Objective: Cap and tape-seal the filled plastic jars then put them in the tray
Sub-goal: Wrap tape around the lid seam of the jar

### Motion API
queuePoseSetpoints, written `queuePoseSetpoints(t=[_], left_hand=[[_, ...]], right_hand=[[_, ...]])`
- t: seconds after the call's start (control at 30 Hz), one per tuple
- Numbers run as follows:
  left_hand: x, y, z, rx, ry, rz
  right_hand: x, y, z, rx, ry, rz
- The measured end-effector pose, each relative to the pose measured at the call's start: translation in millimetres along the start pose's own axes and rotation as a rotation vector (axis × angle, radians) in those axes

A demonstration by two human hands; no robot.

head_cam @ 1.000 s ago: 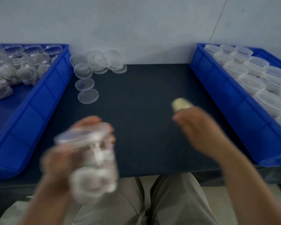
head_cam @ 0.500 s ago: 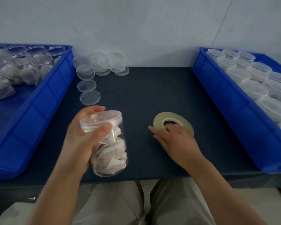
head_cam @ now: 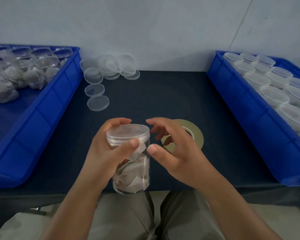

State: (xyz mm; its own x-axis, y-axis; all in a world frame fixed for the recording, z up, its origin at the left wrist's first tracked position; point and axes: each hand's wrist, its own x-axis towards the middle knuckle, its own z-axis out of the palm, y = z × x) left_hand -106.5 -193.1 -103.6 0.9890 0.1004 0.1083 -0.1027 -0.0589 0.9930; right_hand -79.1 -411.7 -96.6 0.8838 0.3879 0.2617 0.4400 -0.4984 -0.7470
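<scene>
Gripping the capped jar (head_cam: pixel 132 170), the left hand (head_cam: pixel 102 156) readies taping; the right hand (head_cam: pixel 178 153), spread and empty, should next lift the tape (head_cam: pixel 197 135)

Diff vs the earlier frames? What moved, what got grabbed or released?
The right hand left the flat yellowish tape roll and moved left, beside the capped clear plastic jar of white packets. It holds nothing visible. The left hand still grips the jar under its lid. Tape roll, loose clear lids and blue trays are unchanged.

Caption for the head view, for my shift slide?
Left hand grips a capped, filled jar while the right hand hovers beside it, tape roll lying behind.
</scene>
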Motion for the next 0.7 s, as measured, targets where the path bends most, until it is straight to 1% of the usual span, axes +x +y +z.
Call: queuePoseSetpoints(t=[0.03, 0.13, 0.2, 0.37, 0.43, 0.53, 0.6, 0.7], left_hand=[[-1.1, 1.3, 1.5, -0.014, -0.025, 0.003], [-3.6, 5.3, 5.0, -0.07, -0.104, 0.013], [-3.9, 5.9, 4.5, -0.063, -0.138, 0.009], [-3.6, 2.7, 2.9, -0.066, -0.165, -0.003], [-4.1, 3.4, 5.3, -0.045, -0.151, -0.009], [-4.2, 4.2, 8.2, 0.012, -0.148, 0.004], [-2.8, 6.1, 8.5, 0.009, -0.179, 0.018], [1.3, 5.2, 6.9, 0.081, -0.253, 0.049]], right_hand=[[0.4, -8.8, -1.4, 0.035, -0.02, -0.004], [3.9, -20.6, -7.6, 0.008, -0.051, -0.012], [3.5, -20.3, -11.3, 0.004, -0.098, -0.026], [3.1, -10.9, -21.2, 0.042, -0.214, -0.013], [2.7, -12.4, -21.0, 0.055, -0.219, -0.015], [3.8, -16.6, -16.8, 0.061, -0.183, -0.028], [4.9, -15.8, -16.9, 0.1, -0.187, -0.038], [5.7, -10.8, -24.1, 0.152, -0.258, -0.027]])
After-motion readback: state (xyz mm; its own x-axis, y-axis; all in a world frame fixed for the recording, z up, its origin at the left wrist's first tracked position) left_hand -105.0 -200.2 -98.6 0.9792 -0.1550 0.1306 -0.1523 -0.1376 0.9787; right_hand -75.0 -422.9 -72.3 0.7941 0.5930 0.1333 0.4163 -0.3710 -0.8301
